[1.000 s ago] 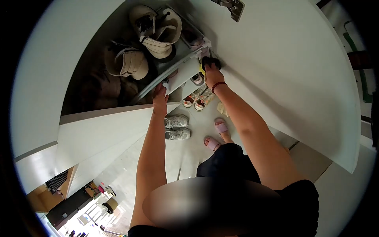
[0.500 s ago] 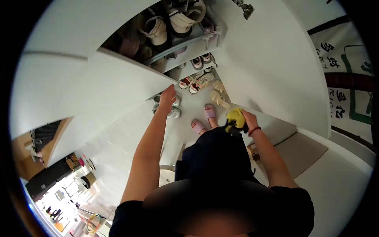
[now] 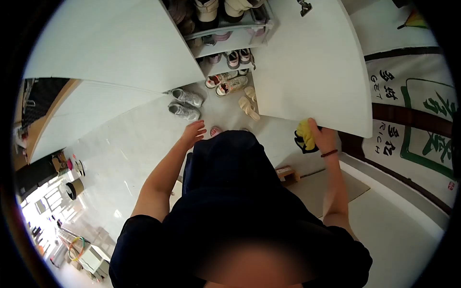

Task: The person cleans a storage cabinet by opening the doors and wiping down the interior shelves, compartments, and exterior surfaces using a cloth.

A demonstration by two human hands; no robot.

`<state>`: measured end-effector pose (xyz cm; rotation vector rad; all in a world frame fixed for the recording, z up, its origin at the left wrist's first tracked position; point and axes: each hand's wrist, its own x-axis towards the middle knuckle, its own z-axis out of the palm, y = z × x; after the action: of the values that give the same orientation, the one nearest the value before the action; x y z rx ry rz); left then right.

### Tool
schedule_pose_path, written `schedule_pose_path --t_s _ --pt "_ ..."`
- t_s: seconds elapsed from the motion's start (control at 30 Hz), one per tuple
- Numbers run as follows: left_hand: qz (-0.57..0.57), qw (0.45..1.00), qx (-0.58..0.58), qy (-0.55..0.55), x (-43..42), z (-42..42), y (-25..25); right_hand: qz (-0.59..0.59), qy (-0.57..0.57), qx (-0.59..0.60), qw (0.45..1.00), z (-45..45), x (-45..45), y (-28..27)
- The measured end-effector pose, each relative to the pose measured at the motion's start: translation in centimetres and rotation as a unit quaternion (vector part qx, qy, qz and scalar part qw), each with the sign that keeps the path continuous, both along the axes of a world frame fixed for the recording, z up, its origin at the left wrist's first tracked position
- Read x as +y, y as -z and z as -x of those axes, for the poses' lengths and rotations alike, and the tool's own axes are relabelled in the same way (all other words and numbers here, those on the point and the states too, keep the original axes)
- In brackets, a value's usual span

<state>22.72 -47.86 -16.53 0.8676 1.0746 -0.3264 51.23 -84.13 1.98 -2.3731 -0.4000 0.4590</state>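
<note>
My left hand (image 3: 193, 133) hangs over the floor near the grey sneakers (image 3: 185, 112), fingers apart and nothing in them. Bunched in my right hand (image 3: 324, 138) is a soft yellow and black cloth-like item (image 3: 306, 136), its exact kind unclear. That hand is at the lower edge of the open white cabinet door (image 3: 312, 72), and whether it touches the door is hard to tell. Inside the shoe cabinet (image 3: 225, 45) several shoes stand on shelves. Beige sandals (image 3: 249, 109) and white-and-orange sneakers (image 3: 231, 86) are at its foot.
Behind the door hangs a banner (image 3: 389, 86) with Chinese characters. A cardboard box (image 3: 287, 174) lies by my right leg, beside a flat mat (image 3: 343, 189). Far left stand a bin (image 3: 74, 188) and a white stool (image 3: 93, 259).
My right hand has moved right with the yellow and black item, up to the door's edge. The door has swung somewhat. My left hand is drawn back from the cabinet, and my view has shifted.
</note>
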Motion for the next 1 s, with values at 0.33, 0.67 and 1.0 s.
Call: schedule_pose_path --t_s 0.33,0.67,1.0 --pt "0.005 0.995 -0.061 -0.082 -3.7 1.5 -2.2 0.092 -0.146 -0.201 0.964 3.8 4.9 0.1" --pt "-0.034 0.996 -0.054 -0.066 1.1 3.0 -4.1 0.191 -0.078 -0.116 0.971 2.6 3.0 0.8" --pt "-0.039 0.992 -0.073 -0.093 3.3 5.4 -4.8 0.182 -0.044 -0.104 0.977 2.2 2.8 1.1"
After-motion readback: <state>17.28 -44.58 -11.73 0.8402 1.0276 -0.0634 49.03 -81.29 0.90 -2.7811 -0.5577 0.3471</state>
